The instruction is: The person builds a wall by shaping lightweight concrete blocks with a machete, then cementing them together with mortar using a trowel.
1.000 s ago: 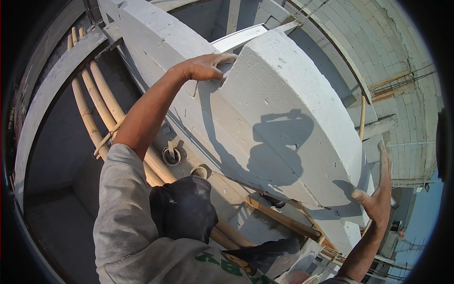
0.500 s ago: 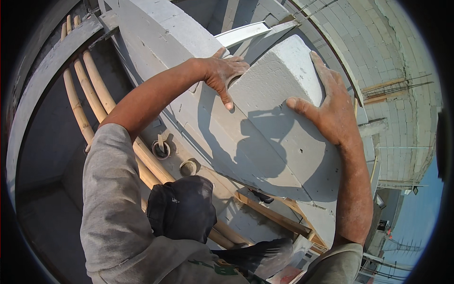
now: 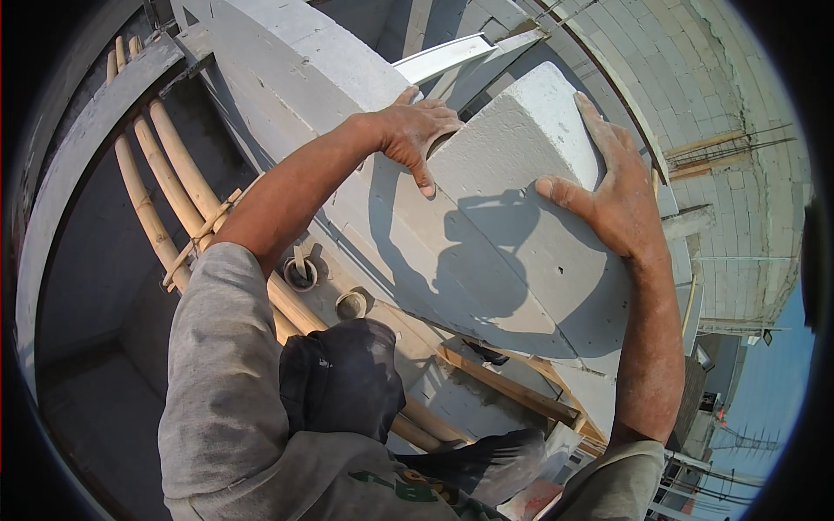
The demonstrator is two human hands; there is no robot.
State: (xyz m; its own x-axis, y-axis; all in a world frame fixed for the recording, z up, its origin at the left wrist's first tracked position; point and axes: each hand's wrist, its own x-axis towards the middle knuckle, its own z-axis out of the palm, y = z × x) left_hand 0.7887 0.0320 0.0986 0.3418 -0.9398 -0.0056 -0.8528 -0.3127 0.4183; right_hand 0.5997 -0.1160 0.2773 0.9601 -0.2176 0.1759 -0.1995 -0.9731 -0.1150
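A light grey aerated concrete block [image 3: 512, 143], pale on its sunlit top, sits in the wall's top course. My left hand [image 3: 423, 139] is at its left end, fingers over the edge by a dark gap and thumb down along the front face. Around the right end, my right hand [image 3: 617, 187] has its fingers along the top and its thumb against the front. Both hands grip the block between them. Below it, the smooth grey block wall [image 3: 408, 230] carries the shadow of my head and arms. The block's back and underside are hidden.
Bamboo poles [image 3: 180, 165] tied together run along the left over a dark drop. Two small buckets, one with a tool handle [image 3: 300, 260] and another [image 3: 351, 305], stand below the wall. A white metal channel [image 3: 445, 56] lies behind; a timber beam [image 3: 512, 391] is lower right.
My view has shifted slightly, and the tied crosspiece on the bamboo now shows more. Both hands keep their places on the block, which shows no clear movement against the wall.
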